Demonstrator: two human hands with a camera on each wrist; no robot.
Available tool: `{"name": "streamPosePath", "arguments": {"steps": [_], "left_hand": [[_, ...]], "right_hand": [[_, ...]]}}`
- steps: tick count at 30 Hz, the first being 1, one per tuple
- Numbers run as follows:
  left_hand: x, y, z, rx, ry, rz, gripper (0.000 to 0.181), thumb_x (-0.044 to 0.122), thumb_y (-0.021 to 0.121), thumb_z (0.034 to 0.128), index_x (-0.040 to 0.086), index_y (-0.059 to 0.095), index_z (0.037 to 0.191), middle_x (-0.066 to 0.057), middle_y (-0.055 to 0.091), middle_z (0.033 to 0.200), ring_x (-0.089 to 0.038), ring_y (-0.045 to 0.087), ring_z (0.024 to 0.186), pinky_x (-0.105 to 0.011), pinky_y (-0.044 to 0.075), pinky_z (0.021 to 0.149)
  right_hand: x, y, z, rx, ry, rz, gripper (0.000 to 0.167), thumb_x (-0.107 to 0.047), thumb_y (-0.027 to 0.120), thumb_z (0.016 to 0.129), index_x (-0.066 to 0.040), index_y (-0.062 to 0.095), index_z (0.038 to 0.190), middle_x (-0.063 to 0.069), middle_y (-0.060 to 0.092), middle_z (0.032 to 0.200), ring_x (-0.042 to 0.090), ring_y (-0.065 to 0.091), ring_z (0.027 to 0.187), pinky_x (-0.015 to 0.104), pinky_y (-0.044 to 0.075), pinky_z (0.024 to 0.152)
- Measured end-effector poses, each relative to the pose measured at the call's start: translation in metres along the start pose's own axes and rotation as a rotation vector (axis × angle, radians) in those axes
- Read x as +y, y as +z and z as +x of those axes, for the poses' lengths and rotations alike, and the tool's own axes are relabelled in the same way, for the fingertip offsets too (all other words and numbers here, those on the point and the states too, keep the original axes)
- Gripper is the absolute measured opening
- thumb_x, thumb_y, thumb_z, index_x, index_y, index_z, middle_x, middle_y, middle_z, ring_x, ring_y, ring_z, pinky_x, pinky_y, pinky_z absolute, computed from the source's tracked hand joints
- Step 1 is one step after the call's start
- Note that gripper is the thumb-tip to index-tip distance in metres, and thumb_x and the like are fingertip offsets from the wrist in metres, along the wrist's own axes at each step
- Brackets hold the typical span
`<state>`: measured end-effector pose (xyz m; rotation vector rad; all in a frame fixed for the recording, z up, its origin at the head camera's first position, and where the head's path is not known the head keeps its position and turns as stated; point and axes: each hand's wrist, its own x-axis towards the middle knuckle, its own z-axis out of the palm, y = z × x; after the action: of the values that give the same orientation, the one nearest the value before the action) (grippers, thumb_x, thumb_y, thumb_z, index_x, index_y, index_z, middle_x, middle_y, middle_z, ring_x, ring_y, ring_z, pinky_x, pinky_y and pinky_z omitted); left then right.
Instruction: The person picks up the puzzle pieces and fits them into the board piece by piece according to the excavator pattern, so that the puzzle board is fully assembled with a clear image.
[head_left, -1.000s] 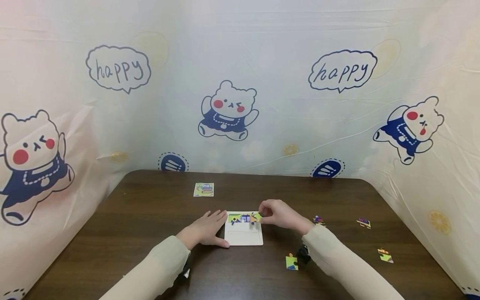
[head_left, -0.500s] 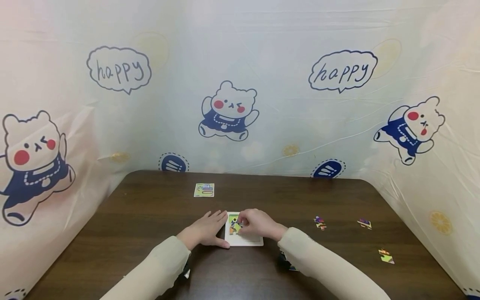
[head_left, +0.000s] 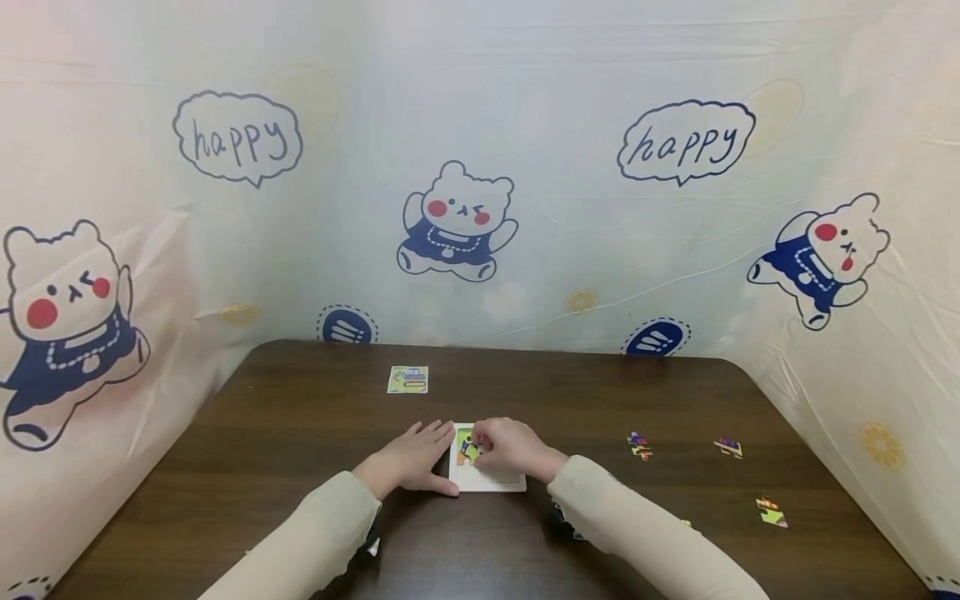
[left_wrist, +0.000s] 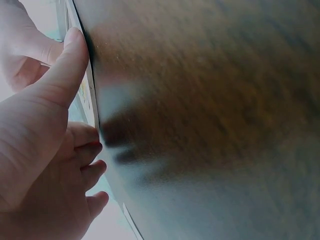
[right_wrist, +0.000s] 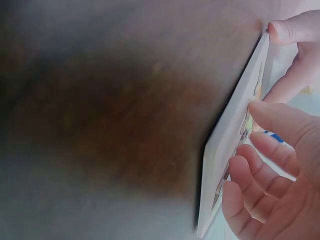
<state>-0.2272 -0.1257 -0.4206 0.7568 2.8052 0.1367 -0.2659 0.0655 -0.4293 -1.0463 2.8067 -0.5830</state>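
My left hand (head_left: 408, 458) lies flat with fingers spread at the left edge of a white puzzle tray (head_left: 487, 481). Its thumb touches the tray's near left corner. Over the tray, my right hand (head_left: 517, 446) pinches a puzzle piece (head_left: 465, 458), orange and green, at the left, below the piece in the upper left corner. The right fingers hide much of the tray's upper part. In the right wrist view, the thumb and forefinger of the right hand (right_wrist: 280, 160) meet low at the tray surface (right_wrist: 220, 145); the other fingers curl loosely.
A purple and orange puzzle piece (head_left: 639, 446), another piece (head_left: 728, 447) and an orange-green piece (head_left: 771, 512) lie on the right of the dark wooden table (head_left: 300, 433). A square picture card (head_left: 408, 379) lies at the back. Part of another piece (head_left: 686, 523) shows beside the right sleeve.
My right hand has moved left from the tray's upper right edge to its left part, carrying the orange and green puzzle piece. My left hand has stayed put.
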Motion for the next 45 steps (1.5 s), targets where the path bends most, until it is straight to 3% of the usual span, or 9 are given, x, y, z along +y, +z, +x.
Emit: {"name": "streamPosePath", "arguments": {"steps": [7, 19, 30, 38, 45], "left_hand": [[-0.001, 0.001, 0.001, 0.002, 0.002, 0.017, 0.094, 0.062, 0.06, 0.0761, -0.002, 0.033, 0.14, -0.014, 0.029, 0.146, -0.029, 0.023, 0.134, -0.047, 0.018, 0.107], [-0.001, -0.001, 0.0, 0.0, 0.006, 0.019, 0.094, 0.062, 0.06, 0.0764, -0.002, 0.033, 0.14, -0.014, 0.028, 0.146, -0.029, 0.023, 0.134, -0.047, 0.017, 0.107], [0.0, 0.0, 0.0, 0.002, 0.003, 0.005, 0.095, 0.061, 0.061, 0.0756, -0.002, 0.034, 0.14, -0.014, 0.029, 0.146, -0.029, 0.023, 0.134, -0.047, 0.018, 0.107], [0.001, 0.001, 0.001, -0.007, -0.019, -0.005, 0.095, 0.061, 0.062, 0.0752, -0.001, 0.033, 0.141, -0.013, 0.028, 0.147, -0.029, 0.022, 0.135, -0.046, 0.017, 0.107], [0.001, 0.002, 0.001, -0.001, -0.019, -0.006, 0.094, 0.06, 0.063, 0.0753, -0.002, 0.033, 0.141, -0.013, 0.028, 0.147, -0.029, 0.022, 0.135, -0.046, 0.017, 0.107]], "right_hand": [[-0.003, -0.001, -0.001, 0.008, -0.068, -0.02, 0.015, -0.012, 0.074, 0.075, -0.012, 0.07, 0.09, -0.007, 0.052, 0.074, 0.005, 0.045, 0.063, 0.02, 0.039, 0.055], [-0.007, -0.001, 0.001, -0.036, -0.094, -0.061, 0.02, -0.011, 0.072, 0.078, -0.015, 0.072, 0.097, -0.007, 0.056, 0.078, 0.003, 0.048, 0.065, 0.019, 0.041, 0.056], [-0.003, -0.01, -0.001, -0.047, -0.094, 0.024, 0.018, -0.01, 0.07, 0.08, -0.012, 0.073, 0.097, -0.006, 0.056, 0.077, 0.004, 0.049, 0.065, 0.019, 0.041, 0.056], [0.023, -0.037, -0.021, 0.013, 0.003, 0.147, 0.023, -0.011, 0.069, 0.082, -0.006, 0.069, 0.105, -0.002, 0.059, 0.083, 0.011, 0.05, 0.069, 0.024, 0.044, 0.057], [0.061, -0.066, -0.052, 0.098, 0.091, 0.195, 0.025, -0.01, 0.069, 0.083, -0.004, 0.066, 0.108, 0.007, 0.062, 0.091, 0.015, 0.052, 0.073, 0.029, 0.047, 0.062]]}}
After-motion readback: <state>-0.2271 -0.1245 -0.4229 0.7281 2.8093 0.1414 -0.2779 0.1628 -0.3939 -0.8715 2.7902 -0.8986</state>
